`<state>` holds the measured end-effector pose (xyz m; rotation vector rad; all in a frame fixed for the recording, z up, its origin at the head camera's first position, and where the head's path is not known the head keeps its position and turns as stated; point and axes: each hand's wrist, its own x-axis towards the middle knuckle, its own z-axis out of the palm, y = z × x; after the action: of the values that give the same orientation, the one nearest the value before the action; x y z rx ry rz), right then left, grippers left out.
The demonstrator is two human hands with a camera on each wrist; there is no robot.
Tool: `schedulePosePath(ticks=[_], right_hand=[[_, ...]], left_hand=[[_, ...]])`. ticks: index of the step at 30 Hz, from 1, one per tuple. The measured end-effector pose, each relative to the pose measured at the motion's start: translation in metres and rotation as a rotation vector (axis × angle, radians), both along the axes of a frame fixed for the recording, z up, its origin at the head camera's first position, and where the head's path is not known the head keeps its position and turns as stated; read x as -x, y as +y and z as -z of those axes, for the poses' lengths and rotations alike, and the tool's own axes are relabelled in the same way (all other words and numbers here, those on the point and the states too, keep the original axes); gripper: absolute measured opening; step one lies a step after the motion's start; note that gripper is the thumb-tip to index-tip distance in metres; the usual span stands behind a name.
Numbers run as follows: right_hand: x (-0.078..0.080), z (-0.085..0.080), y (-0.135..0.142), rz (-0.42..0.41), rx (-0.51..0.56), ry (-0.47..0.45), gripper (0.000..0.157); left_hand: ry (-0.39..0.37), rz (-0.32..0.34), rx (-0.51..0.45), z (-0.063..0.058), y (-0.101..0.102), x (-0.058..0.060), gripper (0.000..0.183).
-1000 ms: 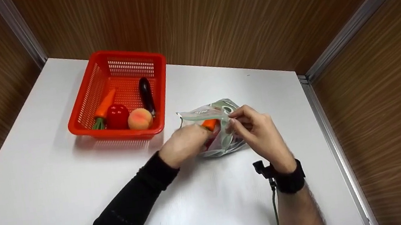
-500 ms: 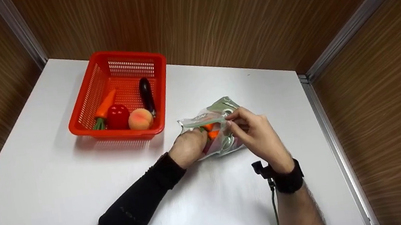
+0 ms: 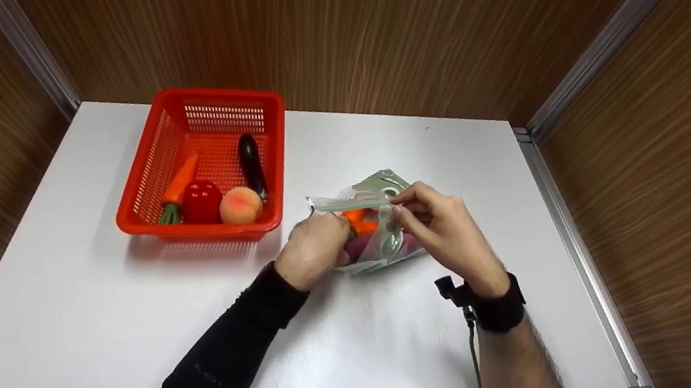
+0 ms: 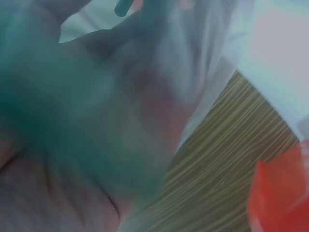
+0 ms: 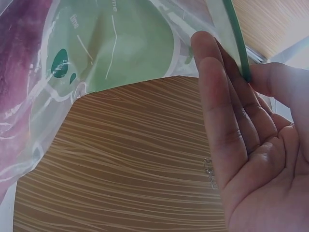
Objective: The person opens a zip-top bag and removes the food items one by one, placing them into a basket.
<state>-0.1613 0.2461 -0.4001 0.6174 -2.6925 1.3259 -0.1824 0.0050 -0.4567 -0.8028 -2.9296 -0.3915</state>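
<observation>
A clear and green zip bag (image 3: pixel 385 258) lies on the table with its mouth towards my left hand (image 3: pixel 313 250). That hand reaches into the mouth, its fingertips hidden beside two orange carrots (image 3: pixel 359 224). Seen through hazy plastic in the left wrist view, the palm (image 4: pixel 111 82) is close to a green stem end (image 4: pixel 124 7); whether the fingers grip anything is unclear. A purple-red item (image 3: pixel 361 245) lies lower in the bag. My right hand (image 3: pixel 447 228) pinches the bag's green zip edge (image 5: pixel 236 38) between thumb and fingers, its other fingers fairly straight.
A red basket (image 3: pixel 282 155) at the back left holds a carrot (image 3: pixel 181 181), a red bell pepper (image 3: pixel 201 202), a peach (image 3: pixel 241 206) and an eggplant (image 3: pixel 250 164). Wood-grain panels (image 3: pixel 328 40) enclose the white table (image 3: pixel 59 305). A cable (image 3: pixel 475 355) hangs from the right wrist mount.
My left hand first went lower into the bag's mouth, then drew slightly back and up. Two orange carrots now show inside instead of one. My right hand keeps its pinch on the edge.
</observation>
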Motion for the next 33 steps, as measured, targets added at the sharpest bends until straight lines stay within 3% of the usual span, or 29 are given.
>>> schedulePosePath(ticks=[5, 8, 14, 17, 20, 26, 33], right_hand=[[0.0, 0.0, 0.002, 0.0, 0.001, -0.001, 0.016], [-0.001, 0.0, 0.002, 0.004, -0.003, 0.0, 0.016], [-0.002, 0.0, 0.003, 0.018, 0.006, 0.002, 0.013], [-0.001, 0.0, 0.002, 0.021, 0.011, 0.004, 0.013], [-0.002, 0.0, 0.002, 0.023, 0.009, 0.003, 0.013], [-0.001, 0.0, 0.002, 0.018, 0.018, -0.005, 0.014], [-0.001, 0.0, 0.002, 0.01, 0.012, 0.001, 0.015]], left_hand=[[0.038, -0.013, 0.009, -0.023, -0.009, 0.003, 0.009], [0.003, 0.013, -0.052, -0.036, -0.018, 0.005, 0.005], [-0.008, 0.147, -0.158, -0.059, -0.043, 0.002, 0.006], [-0.038, 0.219, -0.265, -0.071, -0.06, 0.0, 0.019], [-0.03, 0.242, -0.38, -0.081, -0.079, -0.003, 0.026], [0.13, 0.201, -0.635, -0.095, -0.112, -0.009, 0.026], [0.367, 0.09, -0.818, -0.099, -0.138, -0.009, 0.03]])
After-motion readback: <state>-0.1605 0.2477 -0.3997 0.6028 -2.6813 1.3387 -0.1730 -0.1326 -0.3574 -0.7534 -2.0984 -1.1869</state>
